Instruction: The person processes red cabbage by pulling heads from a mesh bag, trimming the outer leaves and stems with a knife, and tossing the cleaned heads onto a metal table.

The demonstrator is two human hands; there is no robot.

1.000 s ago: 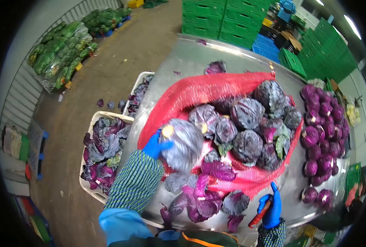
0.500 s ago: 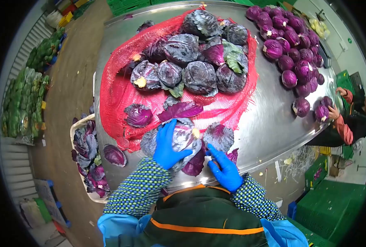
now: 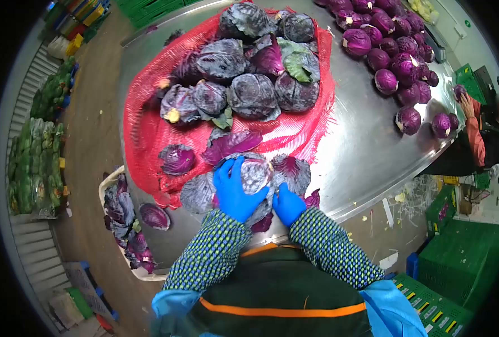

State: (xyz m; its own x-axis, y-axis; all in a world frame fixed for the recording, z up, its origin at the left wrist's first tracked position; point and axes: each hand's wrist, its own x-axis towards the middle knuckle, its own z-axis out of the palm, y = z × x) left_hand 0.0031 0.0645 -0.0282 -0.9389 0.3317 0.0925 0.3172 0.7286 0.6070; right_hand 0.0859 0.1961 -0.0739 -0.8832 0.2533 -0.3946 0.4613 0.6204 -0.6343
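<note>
The left hand (image 3: 237, 194), in a blue glove, holds a round, dusty-purple cabbage head (image 3: 256, 173) near the front edge of a shiny metal table (image 3: 367, 140). Its fingers are clamped over the cabbage's left and upper side, with the thumb across the near side. The right hand (image 3: 289, 205), also blue-gloved, is at the cabbage's right side, its fingers bent and close together; whether they pinch a leaf or hold anything cannot be told.

Loose purple leaves (image 3: 290, 171) lie around the cabbage, some partly beneath it. Just beyond, an open red mesh sack (image 3: 140, 121) lies spread on the table, with untrimmed dark cabbage heads (image 3: 253, 95) piled on it. Glossy purple cabbages (image 3: 385, 82) form a heap at the far right, a few apart from it. Left of the table, a white plastic crate (image 3: 143, 275) holds more leaves. At the right edge, another person's hand (image 3: 467, 105) touches a small purple cabbage (image 3: 459, 91)
</note>
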